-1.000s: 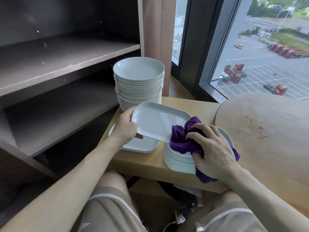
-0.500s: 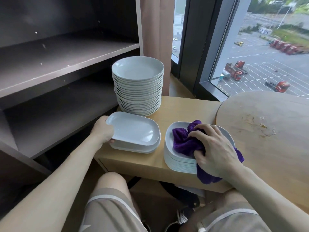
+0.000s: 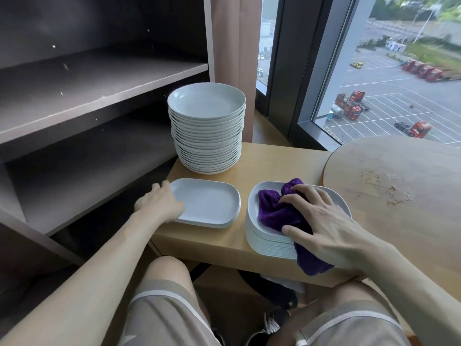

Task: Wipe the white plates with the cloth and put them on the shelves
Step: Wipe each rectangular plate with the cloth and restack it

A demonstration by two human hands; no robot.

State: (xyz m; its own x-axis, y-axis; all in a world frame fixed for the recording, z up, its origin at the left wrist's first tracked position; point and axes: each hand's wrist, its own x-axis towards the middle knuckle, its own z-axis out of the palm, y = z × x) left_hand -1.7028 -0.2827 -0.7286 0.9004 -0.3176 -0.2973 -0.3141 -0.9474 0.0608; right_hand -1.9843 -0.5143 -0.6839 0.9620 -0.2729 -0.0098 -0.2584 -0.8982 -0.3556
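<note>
A short pile of white rectangular plates [image 3: 209,203] lies on the low wooden bench [image 3: 224,243]. My left hand [image 3: 159,204] rests on the left edge of its top plate, fingers curled over the rim. To the right stands a taller pile of rectangular plates [image 3: 269,243]. A purple cloth [image 3: 277,211] lies on top of it, pressed down by my right hand [image 3: 321,221], with a corner hanging over the front. Behind both piles rises a tall stack of round white plates [image 3: 207,128].
Dark brown shelves [image 3: 94,88] stand at the left, with a lower shelf [image 3: 82,168] level with the bench. A round wooden tabletop [image 3: 399,186] lies at the right. A window and curtain are behind. My knees are below the bench.
My left hand lowered the wiped rectangular plate from over the right pile onto the short left pile. My right hand stayed on the cloth, pressing it flat on the right pile.
</note>
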